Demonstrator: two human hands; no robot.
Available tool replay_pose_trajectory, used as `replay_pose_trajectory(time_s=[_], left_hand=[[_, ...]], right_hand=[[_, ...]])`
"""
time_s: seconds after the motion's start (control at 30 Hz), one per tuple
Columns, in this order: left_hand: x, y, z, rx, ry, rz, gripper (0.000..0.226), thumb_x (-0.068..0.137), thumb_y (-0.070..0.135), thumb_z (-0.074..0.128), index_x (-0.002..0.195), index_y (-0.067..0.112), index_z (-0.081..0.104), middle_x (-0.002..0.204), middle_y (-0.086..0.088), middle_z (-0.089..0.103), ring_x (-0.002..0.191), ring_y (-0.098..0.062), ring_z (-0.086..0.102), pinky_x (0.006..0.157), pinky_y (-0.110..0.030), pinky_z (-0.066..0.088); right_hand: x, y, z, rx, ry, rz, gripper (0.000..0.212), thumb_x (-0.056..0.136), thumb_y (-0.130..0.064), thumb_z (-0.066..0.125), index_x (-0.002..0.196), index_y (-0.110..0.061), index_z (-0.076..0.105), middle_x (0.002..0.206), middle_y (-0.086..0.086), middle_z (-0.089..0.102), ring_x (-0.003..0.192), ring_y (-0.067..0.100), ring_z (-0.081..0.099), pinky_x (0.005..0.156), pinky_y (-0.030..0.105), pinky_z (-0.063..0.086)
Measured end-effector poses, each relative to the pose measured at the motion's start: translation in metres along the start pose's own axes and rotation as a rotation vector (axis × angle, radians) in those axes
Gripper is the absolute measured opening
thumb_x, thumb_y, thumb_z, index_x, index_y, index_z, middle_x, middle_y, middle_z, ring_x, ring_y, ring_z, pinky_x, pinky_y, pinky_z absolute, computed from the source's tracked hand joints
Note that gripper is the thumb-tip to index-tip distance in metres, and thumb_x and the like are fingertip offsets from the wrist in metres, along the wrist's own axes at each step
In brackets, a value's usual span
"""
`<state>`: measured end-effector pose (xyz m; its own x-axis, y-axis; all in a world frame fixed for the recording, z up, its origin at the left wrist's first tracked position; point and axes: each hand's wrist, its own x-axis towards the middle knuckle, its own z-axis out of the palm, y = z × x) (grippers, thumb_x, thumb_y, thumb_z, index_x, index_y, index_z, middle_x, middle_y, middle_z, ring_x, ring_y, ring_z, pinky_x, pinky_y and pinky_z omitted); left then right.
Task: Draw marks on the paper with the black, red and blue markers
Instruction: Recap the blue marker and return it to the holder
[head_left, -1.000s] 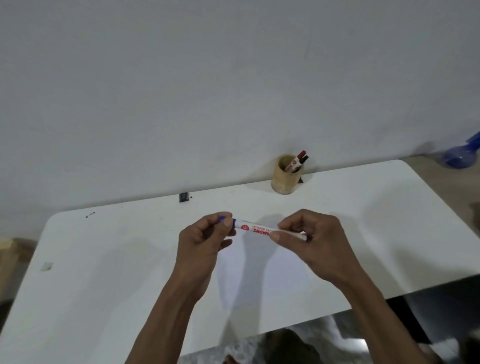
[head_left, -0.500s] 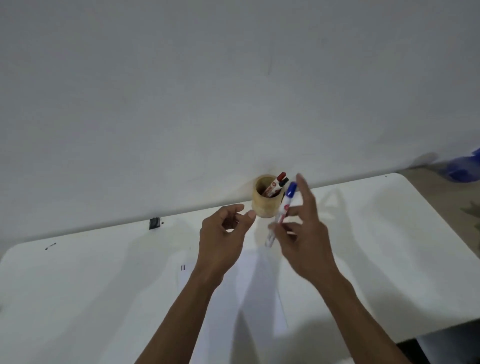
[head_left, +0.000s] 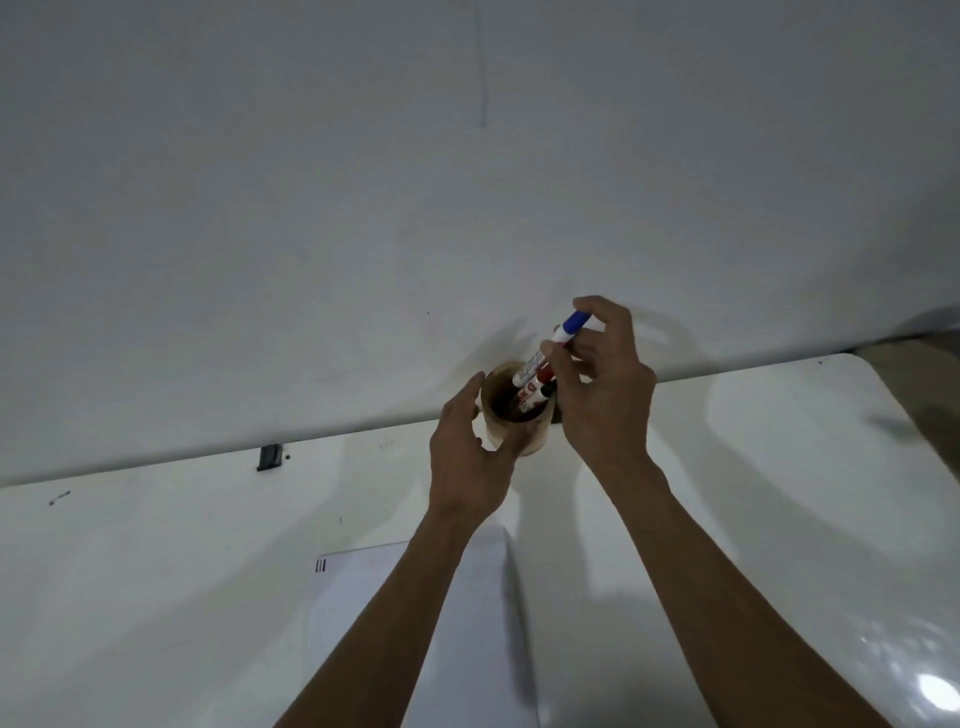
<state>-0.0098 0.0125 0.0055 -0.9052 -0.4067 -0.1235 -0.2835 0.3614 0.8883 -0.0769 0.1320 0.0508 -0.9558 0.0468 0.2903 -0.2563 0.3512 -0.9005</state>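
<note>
- The blue marker (head_left: 551, 352) is pinched near its capped end by the fingers of the right hand (head_left: 602, 395), which are closed on it.
- The marker is held tilted, cap up and to the right, with its lower end dipped into the mouth of the holder (head_left: 511, 434).
- The holder, a tan cylinder, is stood on the table (head_left: 156, 571) at its far edge, close to the wall (head_left: 363, 182).
- The holder is cupped from its left side by the left hand (head_left: 470, 457); the fingers are curled round its wall, loosely spread, and nothing else is held by them.
- The red marker (head_left: 540, 378) and the black marker (head_left: 544, 392) are seen inside the holder, caps up, leaned toward its right rim, just beside the blue marker's barrel.
- The paper (head_left: 363, 613) is laid flat on the table, nearer than the holder, and is partly covered by both forearms.
- Short marks (head_left: 322, 565) are seen at the paper's far left corner; dark and red strokes can be made out, but a blue one cannot be told.
- A small black object (head_left: 270, 457) is placed at the table's far edge, well left of the holder.
- A dark smudge (head_left: 58, 498) is seen on the table further left.
</note>
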Motion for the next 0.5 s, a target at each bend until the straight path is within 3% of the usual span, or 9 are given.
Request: replay_pose_trajectory(time_s=[0.1,0.33,0.5], left_hand=[[0.001,0.002,0.003,-0.026,0.001,0.052,0.066,0.082,0.024,0.081,0.136,0.042,0.047,0.124,0.036,0.052,0.119,-0.007,0.057,0.088,-0.026,0.053],[0.002,0.0,0.005,-0.074,0.029,0.06,0.065,0.082,0.023,0.08,0.136,0.04,0.049,0.125,0.029,0.055,0.121,-0.005,0.057,0.084,-0.013,0.05],[0.001,0.001,0.005,-0.082,0.043,0.064,0.066,0.083,0.022,0.081,0.138,0.037,0.049,0.129,0.02,0.059,0.116,0.003,0.057,0.081,-0.001,0.047]], right_hand=[[0.0,0.013,0.005,-0.018,-0.029,0.001,0.031,0.091,-0.012,0.076,0.119,-0.017,0.063,0.096,-0.01,0.07,0.092,0.006,0.073,0.084,0.029,0.062],[-0.003,0.032,0.014,-0.07,-0.05,0.026,0.014,0.092,-0.021,0.076,0.105,-0.014,0.073,0.091,-0.004,0.078,0.083,0.006,0.07,0.072,0.015,0.054],[-0.004,0.032,0.012,-0.092,-0.052,0.015,0.016,0.092,-0.023,0.075,0.102,-0.01,0.077,0.091,-0.001,0.079,0.08,0.009,0.071,0.073,0.031,0.062]])
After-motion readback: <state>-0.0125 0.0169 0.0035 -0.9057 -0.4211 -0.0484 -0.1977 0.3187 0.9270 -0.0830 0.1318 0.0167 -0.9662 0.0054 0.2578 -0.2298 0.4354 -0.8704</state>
